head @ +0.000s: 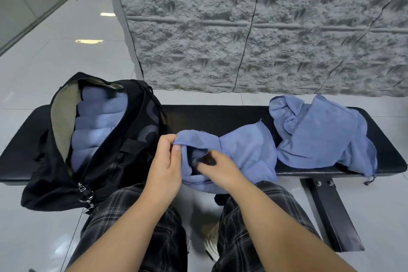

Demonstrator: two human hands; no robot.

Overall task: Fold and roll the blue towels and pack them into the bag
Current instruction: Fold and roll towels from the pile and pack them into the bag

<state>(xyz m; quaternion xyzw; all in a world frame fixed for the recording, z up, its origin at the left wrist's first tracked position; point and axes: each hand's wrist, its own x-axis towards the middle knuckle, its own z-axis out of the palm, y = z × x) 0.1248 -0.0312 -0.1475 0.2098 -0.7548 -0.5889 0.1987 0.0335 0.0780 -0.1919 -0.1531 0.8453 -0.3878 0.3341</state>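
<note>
Bag (123,161) holds rolled towels (92,126); hands, left (164,169) and right (220,171), pinch an unfolded towel (245,152)

Left hand (164,161) pinched the blue towel's (247,150) edge, right hand (217,169) gripping its folds. Bag (106,139) stuffed with rolled towels (95,130) sat at 9 o'clock, loose towel (320,134) at 3 on the tabletop (209,117).

A backpack (106,139) is lying on the left end of the bench (198,115), with rolled towels (95,130) stacked inside it. A towel (242,150) is being held at the bench's middle front edge. Loose towels (320,132) are heaped on the right end. A wall (265,28) is standing behind.
</note>
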